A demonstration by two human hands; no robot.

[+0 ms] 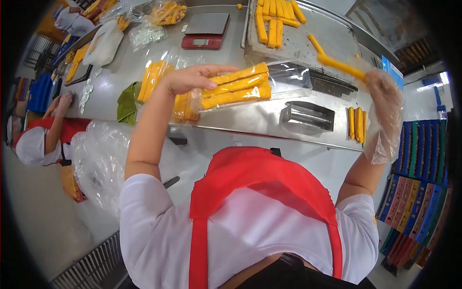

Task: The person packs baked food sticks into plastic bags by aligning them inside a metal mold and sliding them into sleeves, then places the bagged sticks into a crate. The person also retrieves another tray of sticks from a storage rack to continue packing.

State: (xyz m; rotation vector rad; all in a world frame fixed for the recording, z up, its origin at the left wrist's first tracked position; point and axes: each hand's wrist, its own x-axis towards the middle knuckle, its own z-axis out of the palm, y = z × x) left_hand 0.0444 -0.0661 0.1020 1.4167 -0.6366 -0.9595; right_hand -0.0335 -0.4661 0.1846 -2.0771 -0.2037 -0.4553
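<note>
My left hand [190, 79] is closed on a clear plastic bag [291, 79] with several yellow-orange sticks [238, 86] lying side by side in it. The bag's end spreads out to the right over the metal table. In a loose clear plastic glove, my right hand [385, 91] grips one long yellow stick [341, 66] by its end and holds it up above the tray's near right corner. Another yellow stick [315, 44] shows just past its tip. Below the bag is a metal box-shaped mould [308, 116], and several short sticks [356, 124] lie right of it.
A metal tray [327, 21] with several yellow sticks [274, 29] is at the back. A red scale [204, 31], filled bags [155, 79] and a green cloth [128, 103] are on the table [236, 126]. At left, a co-worker's hands [61, 102] rest by the edge. Coloured crates [418, 144] stand at right.
</note>
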